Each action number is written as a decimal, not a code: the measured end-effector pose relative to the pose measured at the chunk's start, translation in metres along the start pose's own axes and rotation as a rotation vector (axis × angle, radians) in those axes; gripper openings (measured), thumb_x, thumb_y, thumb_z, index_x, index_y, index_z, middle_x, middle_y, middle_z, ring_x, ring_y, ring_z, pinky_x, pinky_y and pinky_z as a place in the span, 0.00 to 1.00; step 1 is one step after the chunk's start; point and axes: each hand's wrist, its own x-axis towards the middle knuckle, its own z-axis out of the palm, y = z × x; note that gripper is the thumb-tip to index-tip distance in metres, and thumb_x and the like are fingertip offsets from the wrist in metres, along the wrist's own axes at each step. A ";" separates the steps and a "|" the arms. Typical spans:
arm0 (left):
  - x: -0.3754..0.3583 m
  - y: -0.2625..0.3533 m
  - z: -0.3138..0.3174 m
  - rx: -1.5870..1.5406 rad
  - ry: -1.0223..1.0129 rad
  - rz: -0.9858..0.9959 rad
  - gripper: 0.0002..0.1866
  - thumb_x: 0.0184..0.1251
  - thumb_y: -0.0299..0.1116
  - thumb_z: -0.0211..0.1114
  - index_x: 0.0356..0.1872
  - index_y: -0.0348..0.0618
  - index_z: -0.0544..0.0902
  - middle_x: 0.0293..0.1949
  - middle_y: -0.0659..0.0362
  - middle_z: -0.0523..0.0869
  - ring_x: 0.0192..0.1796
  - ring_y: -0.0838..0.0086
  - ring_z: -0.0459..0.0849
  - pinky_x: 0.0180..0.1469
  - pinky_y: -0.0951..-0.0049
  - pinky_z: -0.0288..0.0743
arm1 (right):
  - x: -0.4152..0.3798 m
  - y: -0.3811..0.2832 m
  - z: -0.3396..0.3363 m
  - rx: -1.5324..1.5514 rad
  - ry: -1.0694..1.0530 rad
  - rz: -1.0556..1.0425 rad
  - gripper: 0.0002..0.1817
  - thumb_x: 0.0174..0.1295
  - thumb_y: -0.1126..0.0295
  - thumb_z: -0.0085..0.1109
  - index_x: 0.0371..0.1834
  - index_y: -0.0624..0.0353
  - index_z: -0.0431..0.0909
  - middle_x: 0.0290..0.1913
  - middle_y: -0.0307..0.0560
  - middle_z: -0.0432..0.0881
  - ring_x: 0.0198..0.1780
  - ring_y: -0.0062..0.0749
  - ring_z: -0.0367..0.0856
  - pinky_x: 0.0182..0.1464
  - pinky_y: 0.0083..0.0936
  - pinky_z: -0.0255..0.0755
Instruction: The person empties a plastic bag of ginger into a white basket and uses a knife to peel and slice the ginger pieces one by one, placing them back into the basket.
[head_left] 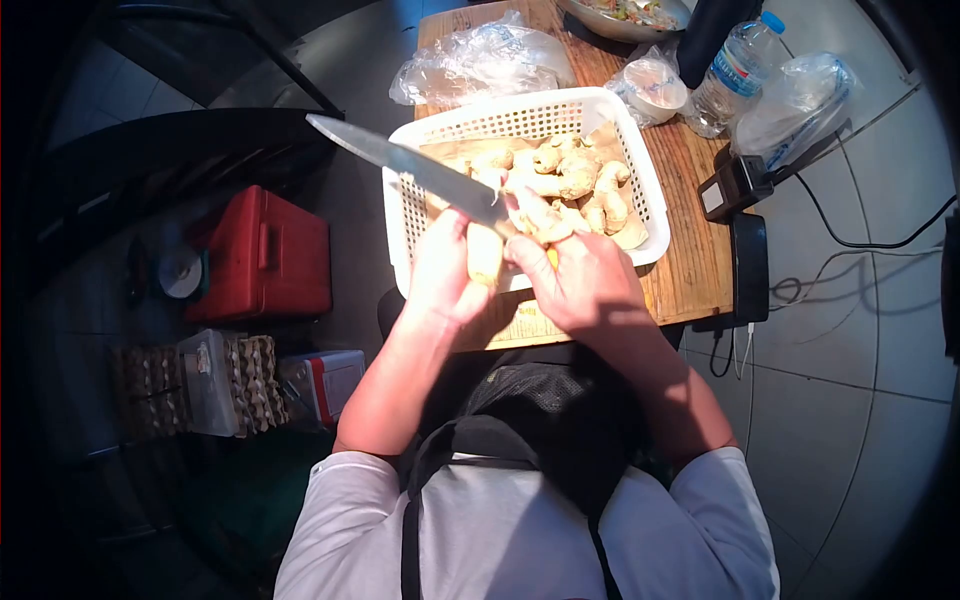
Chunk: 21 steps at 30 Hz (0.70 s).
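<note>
My left hand (440, 265) is closed around a pale piece of ginger (485, 254), held over the near side of the white basket. My right hand (590, 280) is closed on a knife, and a bit of yellow, perhaps its handle, shows at the fingers. The knife's broad blade (420, 175) points up and to the left, with its base close to the ginger in my left hand. Several knobbly ginger roots (575, 175) lie on brown paper in the white basket (655, 215). My fingers hide where blade and ginger meet.
The basket stands on a wooden table (700, 270). Around it are a plastic bag (485, 60), a wrapped cup (655, 90), a water bottle (735, 75) and a metal bowl of food (625, 30). A red box (265, 255) and egg trays (255, 380) stand left; cables run right.
</note>
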 end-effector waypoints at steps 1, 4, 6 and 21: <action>-0.006 -0.002 0.002 0.010 -0.048 -0.027 0.18 0.83 0.42 0.50 0.58 0.39 0.77 0.41 0.58 0.83 0.38 0.71 0.81 0.39 0.71 0.78 | 0.009 -0.002 -0.006 -0.007 -0.078 0.103 0.22 0.71 0.58 0.60 0.61 0.63 0.80 0.38 0.58 0.89 0.36 0.54 0.88 0.40 0.42 0.81; -0.008 -0.004 -0.017 -0.055 -0.091 -0.124 0.20 0.82 0.45 0.53 0.60 0.40 0.78 0.39 0.57 0.83 0.35 0.70 0.79 0.37 0.69 0.77 | 0.030 -0.005 -0.024 0.000 -0.153 0.269 0.28 0.76 0.50 0.49 0.69 0.60 0.73 0.35 0.59 0.88 0.36 0.56 0.87 0.44 0.43 0.79; -0.013 0.009 -0.008 -0.068 -0.026 -0.071 0.21 0.80 0.47 0.55 0.60 0.42 0.79 0.35 0.56 0.82 0.34 0.70 0.79 0.38 0.68 0.77 | 0.032 0.000 -0.028 0.111 -0.098 0.313 0.30 0.76 0.51 0.49 0.73 0.59 0.69 0.36 0.59 0.87 0.38 0.52 0.87 0.46 0.40 0.78; -0.017 0.020 0.002 0.922 -0.244 -0.168 0.14 0.82 0.39 0.55 0.50 0.38 0.78 0.38 0.62 0.85 0.31 0.82 0.77 0.37 0.79 0.75 | 0.058 0.034 -0.038 0.099 -0.195 0.418 0.42 0.72 0.47 0.53 0.80 0.64 0.55 0.59 0.76 0.79 0.65 0.60 0.79 0.66 0.39 0.70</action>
